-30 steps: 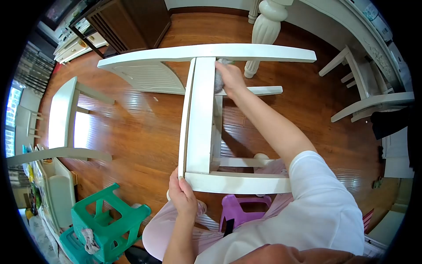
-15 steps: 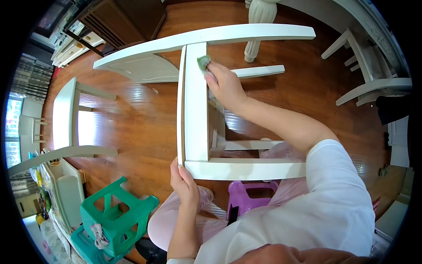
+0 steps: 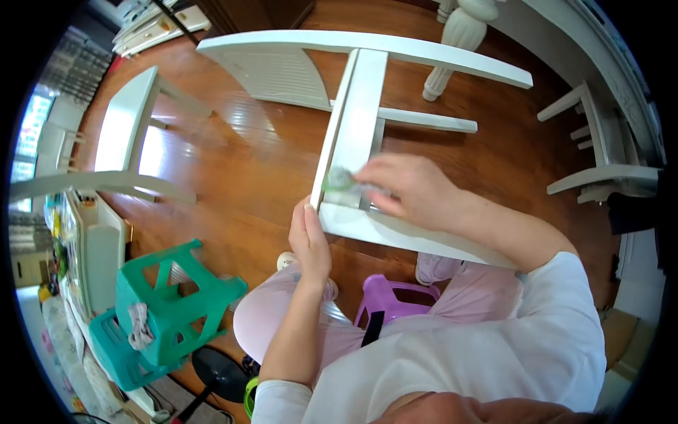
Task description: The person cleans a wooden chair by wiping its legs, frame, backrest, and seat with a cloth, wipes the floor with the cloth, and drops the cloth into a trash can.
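Observation:
A white wooden chair (image 3: 361,99) lies tipped on its side in front of me, its long curved rail at the far side and its legs pointing right. My left hand (image 3: 309,244) grips the near corner of the frame, thumb and fingers at the edge. My right hand (image 3: 413,187) pinches a small green-and-whitish pad (image 3: 339,178), blurred by motion, against the near end of the chair's flat crosswise board. Whether it is a cloth or a sponge I cannot tell.
A purple stool (image 3: 395,297) stands between my legs. Green stools (image 3: 169,304) with a grey cloth (image 3: 140,326) on them are at the lower left. More white chairs stand at the left (image 3: 127,127) and right (image 3: 600,141). A turned white table leg (image 3: 462,42) is beyond.
My right hand has moved the pad along the board from its far end to its near end. The view has shifted, and the chair appears turned slightly. My left hand still grips the corner.

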The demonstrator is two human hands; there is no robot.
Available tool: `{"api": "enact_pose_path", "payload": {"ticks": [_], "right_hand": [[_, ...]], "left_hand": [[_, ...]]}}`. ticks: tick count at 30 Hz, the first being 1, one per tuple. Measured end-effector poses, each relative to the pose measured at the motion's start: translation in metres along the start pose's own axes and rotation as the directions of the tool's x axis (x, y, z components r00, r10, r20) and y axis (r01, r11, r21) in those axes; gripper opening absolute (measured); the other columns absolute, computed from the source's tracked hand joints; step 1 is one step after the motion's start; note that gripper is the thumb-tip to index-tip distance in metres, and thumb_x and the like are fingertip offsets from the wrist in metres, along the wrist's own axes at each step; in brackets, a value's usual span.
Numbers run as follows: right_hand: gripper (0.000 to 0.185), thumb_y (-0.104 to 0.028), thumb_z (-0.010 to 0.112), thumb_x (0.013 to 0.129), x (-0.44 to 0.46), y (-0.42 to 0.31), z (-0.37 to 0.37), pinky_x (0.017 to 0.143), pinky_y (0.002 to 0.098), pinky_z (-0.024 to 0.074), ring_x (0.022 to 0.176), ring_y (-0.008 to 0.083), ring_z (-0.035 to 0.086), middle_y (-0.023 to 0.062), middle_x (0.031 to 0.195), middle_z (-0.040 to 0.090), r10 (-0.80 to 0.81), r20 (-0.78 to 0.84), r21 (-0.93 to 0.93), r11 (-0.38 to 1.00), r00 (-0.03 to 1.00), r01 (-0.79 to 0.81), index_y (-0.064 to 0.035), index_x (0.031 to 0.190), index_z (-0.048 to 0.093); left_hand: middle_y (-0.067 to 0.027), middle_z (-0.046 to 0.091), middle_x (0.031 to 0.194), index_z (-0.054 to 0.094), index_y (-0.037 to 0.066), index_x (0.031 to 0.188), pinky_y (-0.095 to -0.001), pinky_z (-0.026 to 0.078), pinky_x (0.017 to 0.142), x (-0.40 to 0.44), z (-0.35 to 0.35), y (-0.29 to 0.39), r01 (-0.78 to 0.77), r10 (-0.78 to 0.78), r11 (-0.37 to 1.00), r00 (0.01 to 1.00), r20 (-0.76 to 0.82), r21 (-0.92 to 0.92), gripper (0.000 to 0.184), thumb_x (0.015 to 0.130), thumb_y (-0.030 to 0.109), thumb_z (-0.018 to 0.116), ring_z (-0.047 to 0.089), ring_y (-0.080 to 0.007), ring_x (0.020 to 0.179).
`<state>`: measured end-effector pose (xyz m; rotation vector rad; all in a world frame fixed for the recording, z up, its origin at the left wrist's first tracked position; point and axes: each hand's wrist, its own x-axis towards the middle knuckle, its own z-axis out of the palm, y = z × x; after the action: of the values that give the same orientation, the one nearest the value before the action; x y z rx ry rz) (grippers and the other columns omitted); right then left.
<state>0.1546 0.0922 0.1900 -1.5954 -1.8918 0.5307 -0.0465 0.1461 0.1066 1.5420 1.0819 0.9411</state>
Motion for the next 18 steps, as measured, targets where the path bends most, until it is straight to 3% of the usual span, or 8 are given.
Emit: {"api": "enact_pose_path", "payload": {"ticks": [1, 2, 4, 8, 10, 14, 16, 18], "right_hand": [[0.025, -0.006, 0.065, 0.077, 0.012, -0.005, -0.001, 0.075, 0.0376, 0.0520, 0.088, 0.0281, 0.063, 0.0103, 0.099, 0.064, -0.053, -0.065, -0.093, 0.995, 0.996, 0.047, -0.0048, 0.103, 0.066], [0.023, -0.009, 0.065, 0.077, 0.024, -0.007, 0.000, 0.074, 0.0379, 0.0516, 0.088, 0.0277, 0.061, 0.0094, 0.098, 0.063, -0.070, -0.068, -0.201, 0.978, 0.995, 0.055, -0.0056, 0.100, 0.066], [0.020, -0.010, 0.063, 0.079, 0.040, -0.001, 0.024, 0.076, 0.0375, 0.0511, 0.092, 0.0276, 0.058, 0.0082, 0.100, 0.062, -0.027, 0.078, -0.240, 0.970, 0.997, 0.045, -0.0063, 0.099, 0.066], [0.019, -0.010, 0.061, 0.081, 0.029, -0.025, 0.044, 0.078, 0.0381, 0.0505, 0.096, 0.0279, 0.055, 0.0076, 0.105, 0.060, -0.009, 0.218, -0.241, 0.969, 0.976, 0.063, -0.0065, 0.100, 0.066], [0.019, -0.009, 0.060, 0.082, 0.022, -0.033, 0.035, 0.079, 0.0392, 0.0502, 0.099, 0.0283, 0.055, 0.0074, 0.109, 0.059, 0.077, 0.301, -0.328, 0.944, 0.951, 0.027, -0.0062, 0.100, 0.066], [0.016, -0.012, 0.055, 0.084, 0.023, -0.050, 0.007, 0.080, 0.0437, 0.0504, 0.097, 0.0302, 0.058, 0.0120, 0.095, 0.061, 0.118, 0.364, -0.387, 0.921, 0.924, 0.035, -0.0041, 0.092, 0.066], [0.015, -0.011, 0.056, 0.084, 0.028, -0.061, 0.008, 0.080, 0.0418, 0.0509, 0.094, 0.0306, 0.058, 0.0107, 0.094, 0.063, 0.111, 0.365, -0.373, 0.927, 0.924, 0.035, -0.0055, 0.093, 0.067], [0.016, -0.007, 0.061, 0.081, 0.031, -0.058, 0.027, 0.081, 0.0378, 0.0487, 0.095, 0.0284, 0.057, 0.0080, 0.101, 0.063, -0.064, 0.091, -0.271, 0.959, 0.994, 0.087, -0.0052, 0.095, 0.066]], "left_hand": [[-0.0114, 0.062, 0.104, 0.058, -0.003, 0.113, -0.0307, 0.044, 0.087, 0.000, -0.001, 0.015, 0.097, -0.097, 0.987, 0.995, 0.007, -0.129, 0.039, 0.102, 0.024, 0.034, 0.057, -0.0169, 0.095], [-0.0114, 0.062, 0.104, 0.058, -0.003, 0.113, -0.0307, 0.044, 0.087, 0.002, -0.001, 0.007, 0.102, -0.104, 0.985, 0.994, -0.009, -0.135, 0.039, 0.102, 0.024, 0.034, 0.057, -0.0169, 0.095], [-0.0113, 0.062, 0.103, 0.061, -0.003, 0.109, -0.0298, 0.043, 0.087, 0.009, 0.003, -0.012, 0.073, -0.096, 0.959, 0.993, -0.071, -0.275, 0.042, 0.103, 0.026, 0.032, 0.056, -0.0170, 0.095], [-0.0107, 0.063, 0.103, 0.063, -0.002, 0.107, -0.0295, 0.044, 0.085, 0.009, 0.002, -0.011, 0.132, -0.162, 0.964, 0.980, -0.118, -0.232, 0.040, 0.103, 0.026, 0.035, 0.057, -0.0156, 0.094], [-0.0097, 0.065, 0.099, 0.063, -0.002, 0.106, -0.0297, 0.045, 0.083, 0.008, 0.000, -0.009, 0.117, -0.156, 0.966, 0.975, -0.161, -0.229, 0.038, 0.102, 0.026, 0.038, 0.058, -0.0150, 0.091], [-0.0123, 0.068, 0.091, 0.065, -0.002, 0.101, -0.0320, 0.046, 0.078, 0.016, 0.005, -0.004, 0.195, -0.228, 0.965, 0.954, -0.196, -0.176, 0.037, 0.098, 0.027, 0.044, 0.061, -0.0184, 0.084], [-0.0137, 0.068, 0.089, 0.066, -0.002, 0.099, -0.0339, 0.047, 0.076, 0.021, 0.004, 0.006, 0.109, -0.126, 0.990, 0.965, -0.229, -0.087, 0.037, 0.097, 0.028, 0.045, 0.062, -0.0210, 0.082], [-0.0148, 0.068, 0.086, 0.066, -0.003, 0.098, -0.0353, 0.047, 0.073, 0.027, 0.007, 0.011, 0.061, -0.107, 0.980, 0.963, -0.246, -0.187, 0.041, 0.097, 0.033, 0.046, 0.063, -0.0224, 0.080]]}}
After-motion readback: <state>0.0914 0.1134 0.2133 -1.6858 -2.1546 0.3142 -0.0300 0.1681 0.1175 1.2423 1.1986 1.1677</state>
